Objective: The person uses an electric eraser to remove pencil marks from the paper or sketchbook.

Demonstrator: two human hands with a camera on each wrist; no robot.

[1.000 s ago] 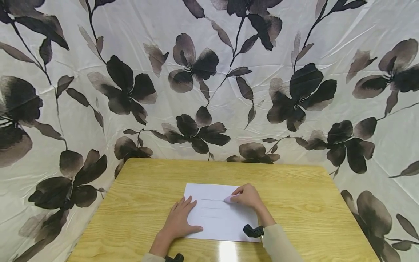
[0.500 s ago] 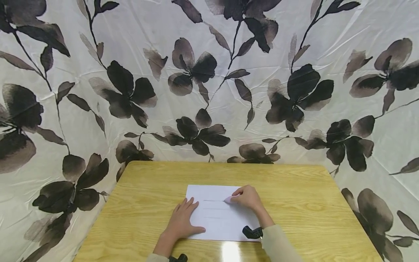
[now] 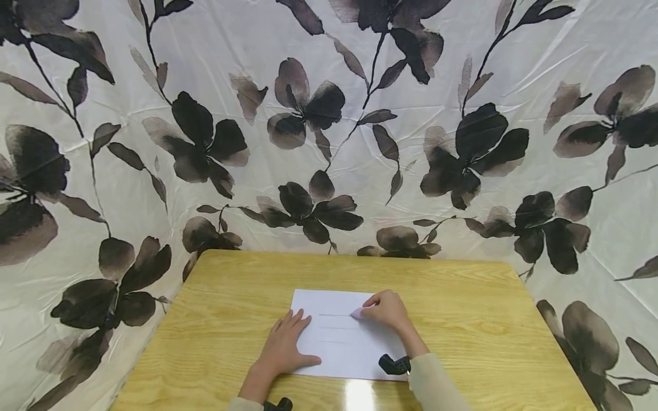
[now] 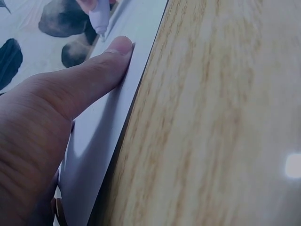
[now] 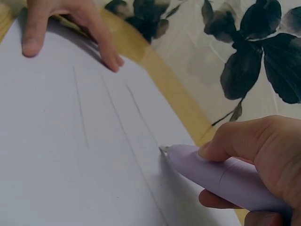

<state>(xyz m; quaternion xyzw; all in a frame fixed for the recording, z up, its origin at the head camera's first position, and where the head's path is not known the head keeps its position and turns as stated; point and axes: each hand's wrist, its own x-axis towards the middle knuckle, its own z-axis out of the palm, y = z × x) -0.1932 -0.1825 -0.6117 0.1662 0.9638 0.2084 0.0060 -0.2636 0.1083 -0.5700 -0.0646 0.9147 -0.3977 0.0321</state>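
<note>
A white sheet of paper (image 3: 334, 359) lies on the wooden table, bearing three thin grey lines. My left hand (image 3: 285, 345) rests with spread fingers on its left edge; in the left wrist view the thumb (image 4: 101, 66) lies along the sheet's near border. My right hand (image 3: 389, 311) grips a thick lilac pen-shaped tool (image 5: 225, 176) with a narrow tip. That tip meets the paper at the right end of the farthest line (image 5: 141, 113). The rear of the tool is hidden by the hand.
The yellow wood-grain table (image 3: 473, 331) reaches back to a white cloth (image 3: 390, 171) printed with dark flowers. A black wrist device (image 3: 394, 365) sits on the right forearm over the paper's lower right corner. Light glares on the table's near edge.
The head view has shifted slightly. Both hands stay nearly in place, and the tool's tip remains at the end of the farthest line.
</note>
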